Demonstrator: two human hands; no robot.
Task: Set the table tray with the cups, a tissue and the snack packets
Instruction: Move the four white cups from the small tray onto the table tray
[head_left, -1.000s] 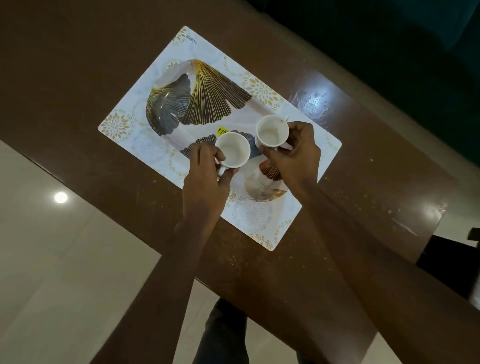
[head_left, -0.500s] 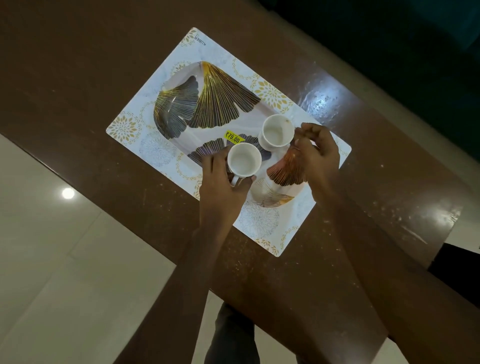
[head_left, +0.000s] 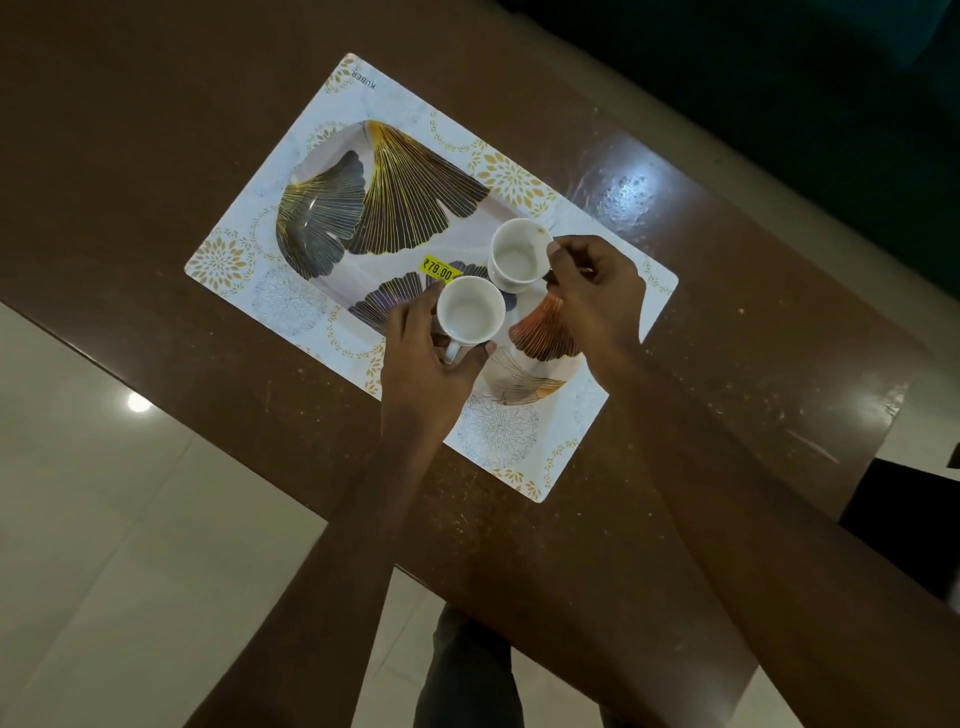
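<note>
- L hand wraps the near cup: fingers curled on its left side, thumb on the right, cup handle sitting btwn them.
- R hand is at the far cup, fingertips bunched together and pinching at the cup's right edge. Can't tell if that's rim or handle.
- Both cups white, upright, nothing inside, just beside each other over the tray. That's the oval one w/ gold-lined leaf print.
- Far cup's foot looks down on the tray; near cup, can't tell if it's resting or lifted.
- Yellow price sticker on the tray, right by the near cup's rim.
- Tray sits on a white floral placemat, on a brown table.
</note>
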